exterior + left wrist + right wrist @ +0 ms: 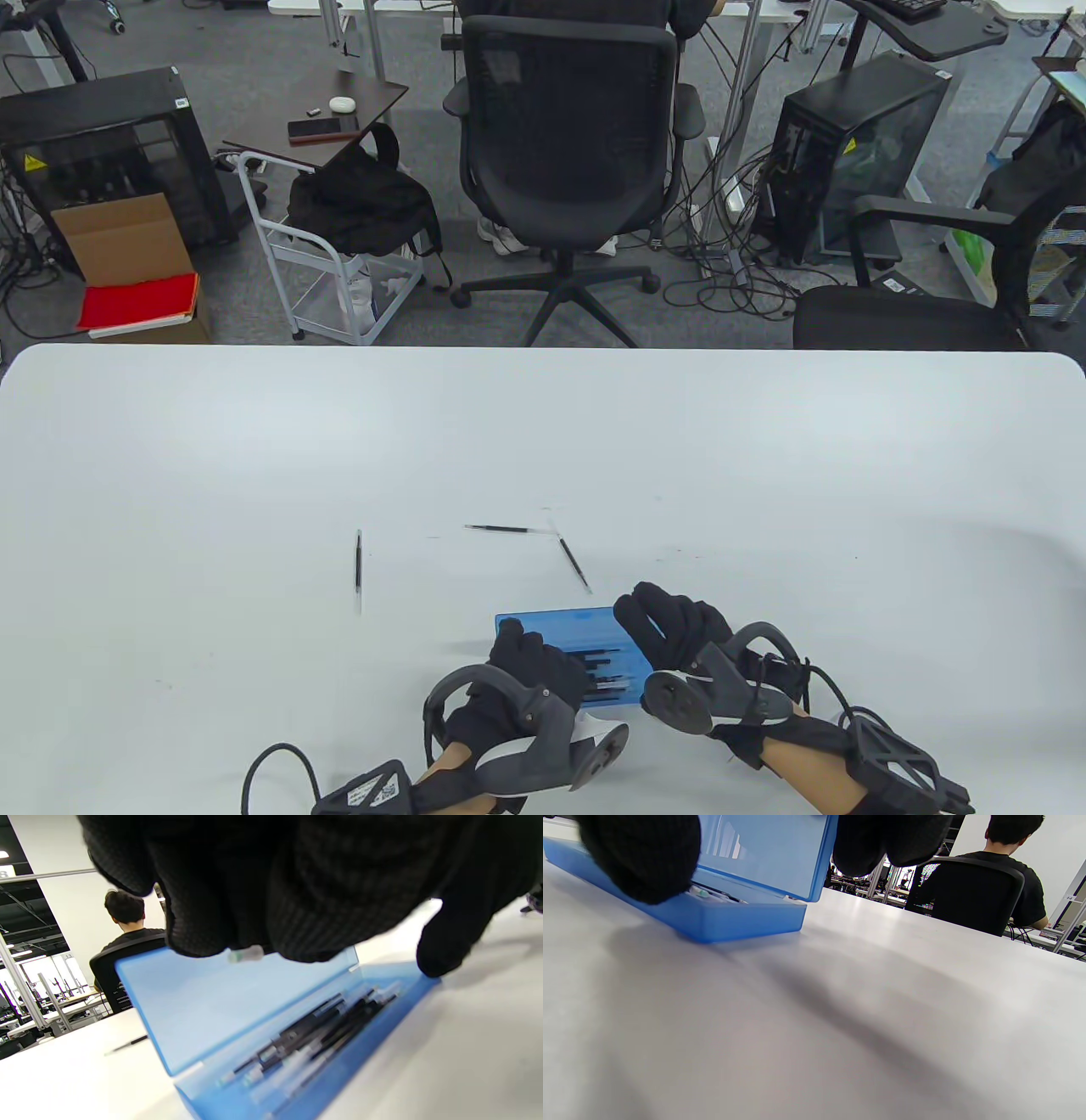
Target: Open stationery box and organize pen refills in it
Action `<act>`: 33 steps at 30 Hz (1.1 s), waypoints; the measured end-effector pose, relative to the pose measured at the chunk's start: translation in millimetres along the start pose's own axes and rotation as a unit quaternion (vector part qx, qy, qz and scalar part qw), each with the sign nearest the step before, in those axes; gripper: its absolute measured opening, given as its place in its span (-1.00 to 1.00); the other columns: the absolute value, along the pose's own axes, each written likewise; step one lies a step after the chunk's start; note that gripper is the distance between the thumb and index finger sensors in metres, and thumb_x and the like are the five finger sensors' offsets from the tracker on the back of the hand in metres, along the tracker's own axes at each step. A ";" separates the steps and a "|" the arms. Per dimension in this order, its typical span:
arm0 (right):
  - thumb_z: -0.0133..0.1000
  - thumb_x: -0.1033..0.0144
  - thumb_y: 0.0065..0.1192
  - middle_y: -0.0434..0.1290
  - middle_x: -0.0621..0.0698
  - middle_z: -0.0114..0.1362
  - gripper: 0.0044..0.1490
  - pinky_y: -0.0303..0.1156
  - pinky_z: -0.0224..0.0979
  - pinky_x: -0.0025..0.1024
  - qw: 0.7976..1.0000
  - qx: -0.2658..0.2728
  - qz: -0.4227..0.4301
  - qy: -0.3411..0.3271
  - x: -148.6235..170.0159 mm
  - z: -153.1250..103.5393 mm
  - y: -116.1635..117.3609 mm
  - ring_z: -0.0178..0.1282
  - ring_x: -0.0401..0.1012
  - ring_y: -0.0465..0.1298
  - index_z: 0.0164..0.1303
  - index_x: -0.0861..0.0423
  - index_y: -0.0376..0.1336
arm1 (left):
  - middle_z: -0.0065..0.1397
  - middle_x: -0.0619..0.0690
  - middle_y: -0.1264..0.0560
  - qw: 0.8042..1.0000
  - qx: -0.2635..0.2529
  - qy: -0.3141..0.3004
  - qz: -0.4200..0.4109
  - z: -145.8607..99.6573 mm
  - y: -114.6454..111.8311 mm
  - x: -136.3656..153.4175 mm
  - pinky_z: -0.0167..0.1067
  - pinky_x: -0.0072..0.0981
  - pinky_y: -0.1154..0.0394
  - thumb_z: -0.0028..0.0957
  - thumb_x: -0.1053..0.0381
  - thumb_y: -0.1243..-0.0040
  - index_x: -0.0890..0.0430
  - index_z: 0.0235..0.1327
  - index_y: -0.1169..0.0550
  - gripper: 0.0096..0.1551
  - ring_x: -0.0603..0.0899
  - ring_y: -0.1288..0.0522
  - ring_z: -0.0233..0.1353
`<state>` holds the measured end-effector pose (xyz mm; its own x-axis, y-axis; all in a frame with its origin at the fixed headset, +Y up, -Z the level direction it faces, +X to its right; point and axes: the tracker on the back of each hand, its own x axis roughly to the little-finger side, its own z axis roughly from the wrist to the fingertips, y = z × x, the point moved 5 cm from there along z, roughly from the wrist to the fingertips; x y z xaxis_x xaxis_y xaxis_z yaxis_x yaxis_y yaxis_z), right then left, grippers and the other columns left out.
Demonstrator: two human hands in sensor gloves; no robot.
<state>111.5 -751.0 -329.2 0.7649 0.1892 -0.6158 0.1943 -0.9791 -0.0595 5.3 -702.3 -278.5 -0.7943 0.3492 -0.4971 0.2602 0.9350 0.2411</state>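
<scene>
Single pen refill [359, 570] lies alone on the white bench [254, 475], well left of the box, running near-to-far. Two more refills [501, 529] [575, 564] lie beyond the box, nearly meeting at their ends, none touching it.

Left hand [530, 658] comes in from the near edge, tracker on its back, palm down, fingers curled over the left end of the blue stationery box [564, 632]. Left wrist view: fingers [297, 899] bunched over the raised lid, a pale refill tip [246, 954] poking out under them, so the hand looks to be pinching a refill; thumb [449, 942] rests on the box's near rim.

Box sits at the bench's near edge between the two hands, lid up and tilted back, several dark refills [305, 1035] lying lengthwise in the tray.

Right hand [674, 628] reaches in from the near right, wrist angled inward, fingers bent down over the right end of the box. Right wrist view: thumb [640, 861] on the front wall of the tray, other fingers [882, 840] behind the lid's edge, so it grips that end of the box.
</scene>
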 end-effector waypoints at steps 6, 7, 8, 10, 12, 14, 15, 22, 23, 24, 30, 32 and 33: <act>0.01 -0.15 0.33 -0.26 0.40 0.80 0.50 0.24 0.66 0.23 1.000 0.000 0.000 0.000 -0.1 0.0 0.0 0.68 0.25 0.23 0.70 0.15 -0.53 | 0.18 -0.07 -0.74 1.000 0.019 -0.009 0.017 12.1 -23.4 -15.3 0.47 0.23 -0.44 -0.12 0.05 -0.55 0.02 0.15 -0.66 -0.48 0.15 -0.73 0.24; 0.01 -0.15 0.33 -0.27 0.40 0.80 0.50 0.24 0.66 0.23 1.000 0.000 0.000 0.000 -0.1 0.0 0.0 0.68 0.25 0.23 0.70 0.15 -0.53 | 0.19 -0.07 -0.73 0.999 0.022 -0.009 0.021 14.1 -25.9 -16.6 0.47 0.23 -0.44 -0.12 0.05 -0.54 0.02 0.16 -0.66 -0.48 0.15 -0.73 0.24; 0.01 -0.15 0.33 -0.26 0.40 0.80 0.50 0.24 0.66 0.23 1.000 0.000 0.000 0.000 -0.1 0.0 0.0 0.68 0.25 0.24 0.70 0.15 -0.53 | 0.19 -0.07 -0.73 0.999 0.026 -0.010 0.026 16.5 -29.0 -18.0 0.47 0.23 -0.44 -0.12 0.05 -0.54 0.02 0.16 -0.66 -0.48 0.15 -0.73 0.24; 0.01 -0.15 0.33 -0.26 0.40 0.80 0.50 0.24 0.66 0.23 1.000 0.001 -0.003 0.000 0.0 0.0 -0.4 0.68 0.25 0.24 0.70 0.15 -0.53 | 0.19 -0.07 -0.73 0.999 0.034 -0.012 0.028 19.4 -32.7 -19.7 0.47 0.23 -0.44 -0.11 0.05 -0.54 0.02 0.16 -0.65 -0.48 0.14 -0.72 0.24; 0.01 -0.15 0.33 -0.26 0.40 0.80 0.50 0.24 0.66 0.23 1.000 0.001 -0.003 0.000 -0.2 -0.2 -0.2 0.68 0.25 0.23 0.70 0.16 -0.53 | 0.20 -0.07 -0.72 0.999 0.037 -0.012 0.028 21.2 -34.5 -20.7 0.47 0.22 -0.43 -0.10 0.04 -0.53 0.00 0.17 -0.65 -0.48 0.14 -0.72 0.25; 0.01 -0.15 0.33 -0.26 0.40 0.80 0.50 0.24 0.66 0.23 1.000 0.001 -0.002 0.000 -0.6 -0.4 -0.1 0.68 0.25 0.24 0.70 0.15 -0.53 | 0.22 -0.08 -0.72 0.999 0.041 -0.016 0.028 21.8 -34.7 -21.5 0.48 0.21 -0.43 -0.08 0.02 -0.51 -0.01 0.18 -0.65 -0.49 0.13 -0.71 0.27; 0.01 -0.15 0.33 -0.26 0.41 0.80 0.50 0.24 0.66 0.23 1.000 0.001 -0.002 0.000 -0.7 -0.5 -0.1 0.68 0.25 0.24 0.70 0.15 -0.53 | 0.23 -0.09 -0.71 0.999 0.041 -0.016 0.026 21.6 -33.6 -20.9 0.48 0.21 -0.42 -0.08 0.02 -0.51 -0.02 0.19 -0.64 -0.48 0.14 -0.70 0.28; 0.01 -0.15 0.33 -0.27 0.41 0.80 0.51 0.24 0.66 0.23 1.000 0.001 -0.002 0.000 -1.1 -0.7 0.0 0.68 0.25 0.24 0.70 0.15 -0.54 | 0.23 -0.09 -0.72 1.000 0.015 0.017 -0.010 20.6 -4.6 0.9 0.48 0.20 -0.43 -0.07 0.00 -0.51 -0.03 0.18 -0.65 -0.49 0.13 -0.71 0.28; 0.02 -0.15 0.33 -0.27 0.41 0.80 0.50 0.24 0.66 0.23 1.000 0.001 -0.003 0.000 -1.1 -0.8 0.1 0.68 0.25 0.24 0.70 0.15 -0.54 | 0.23 -0.09 -0.72 0.999 0.007 0.029 -0.014 20.4 2.3 8.0 0.48 0.20 -0.43 -0.07 0.00 -0.51 -0.03 0.18 -0.65 -0.50 0.13 -0.71 0.28; 0.01 -0.15 0.33 -0.27 0.41 0.80 0.50 0.24 0.66 0.23 1.000 0.001 -0.003 0.000 -1.2 -0.8 0.1 0.68 0.25 0.23 0.70 0.16 -0.54 | 0.22 -0.09 -0.72 0.999 0.001 0.038 -0.016 20.3 7.1 13.6 0.48 0.20 -0.43 -0.06 0.00 -0.51 -0.03 0.18 -0.66 -0.50 0.14 -0.71 0.27; 0.01 -0.15 0.33 -0.27 0.41 0.80 0.50 0.24 0.66 0.23 1.000 0.000 -0.002 0.002 -1.2 -0.9 0.2 0.68 0.25 0.23 0.70 0.15 -0.54 | 0.23 -0.08 -0.72 0.990 0.011 0.139 -0.029 24.8 24.3 70.7 0.48 0.21 -0.43 -0.05 0.00 -0.49 -0.03 0.18 -0.66 -0.51 0.15 -0.71 0.28; 0.02 -0.15 0.33 -0.27 0.40 0.80 0.50 0.24 0.66 0.23 1.000 0.000 -0.003 0.002 -1.3 -0.9 0.2 0.68 0.25 0.24 0.70 0.15 -0.54 | 0.24 -0.07 -0.72 0.983 0.014 0.177 -0.040 25.0 24.6 91.7 0.48 0.22 -0.42 -0.04 0.00 -0.49 -0.02 0.19 -0.66 -0.51 0.15 -0.71 0.28; 0.01 -0.15 0.33 -0.27 0.40 0.80 0.50 0.24 0.66 0.23 1.000 0.000 -0.003 0.002 -1.2 -0.9 0.2 0.68 0.25 0.23 0.70 0.15 -0.54 | 0.24 -0.06 -0.72 0.978 0.019 0.203 -0.043 24.6 22.3 105.7 0.48 0.22 -0.42 -0.04 0.00 -0.49 -0.02 0.19 -0.66 -0.51 0.16 -0.71 0.28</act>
<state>111.2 -751.3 -327.7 0.7658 0.1951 -0.6128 0.1991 -0.9780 -0.0626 -59.4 -643.0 -346.2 -0.9648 0.2227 -0.1397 0.1969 0.9642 0.1776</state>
